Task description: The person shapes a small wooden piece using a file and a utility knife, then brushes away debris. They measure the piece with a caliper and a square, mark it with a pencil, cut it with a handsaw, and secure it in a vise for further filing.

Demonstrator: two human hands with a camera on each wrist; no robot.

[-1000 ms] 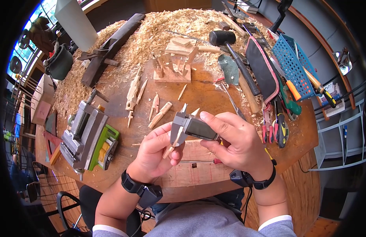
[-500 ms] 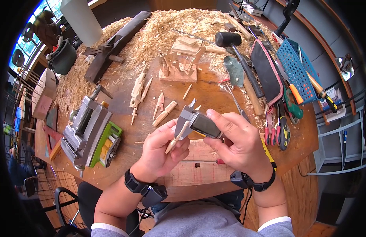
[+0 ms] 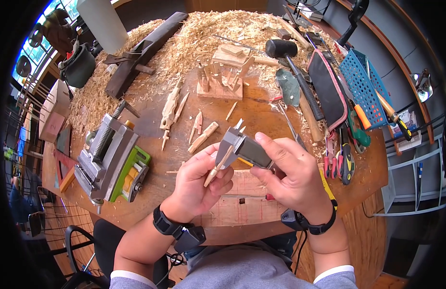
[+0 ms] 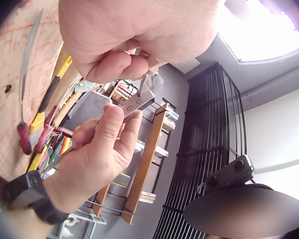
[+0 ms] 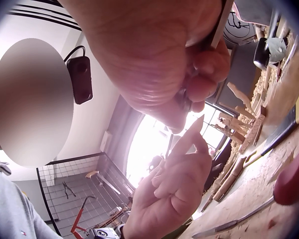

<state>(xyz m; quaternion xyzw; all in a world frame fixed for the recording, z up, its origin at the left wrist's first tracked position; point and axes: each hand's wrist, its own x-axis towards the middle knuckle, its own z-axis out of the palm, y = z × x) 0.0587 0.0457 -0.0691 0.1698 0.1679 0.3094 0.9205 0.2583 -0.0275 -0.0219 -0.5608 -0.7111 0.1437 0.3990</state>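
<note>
My right hand [image 3: 300, 176] grips a digital caliper [image 3: 254, 153] by its body, thumb below and fingers above. In my left hand [image 3: 191, 185] a small pale wooden stick [image 3: 213, 175] is pinched between thumb and fingers, slanting up along the caliper's jaws. Left fingertips lie right at the caliper's jaw end. From the left wrist view, the grey caliper end [image 4: 137, 103] sticks out past the right thumb, below the left hand's curled fingers [image 4: 114, 64]. In the right wrist view the right hand mostly covers the caliper.
Ahead lie carved wooden pieces [image 3: 171, 108] and a block with upright pegs [image 3: 220, 91]. A vise [image 3: 107, 156] stands left, a mallet [image 3: 281, 48] and blue basket [image 3: 360, 86] right. Under my hands is a red-lined board [image 3: 227, 214]. Wood shavings [image 3: 203, 33] pile at the back.
Both hands, with the stick and caliper, have shifted slightly; the caliper has tilted a little. The whole head view has drifted slightly right. Both grips stay as they were.
</note>
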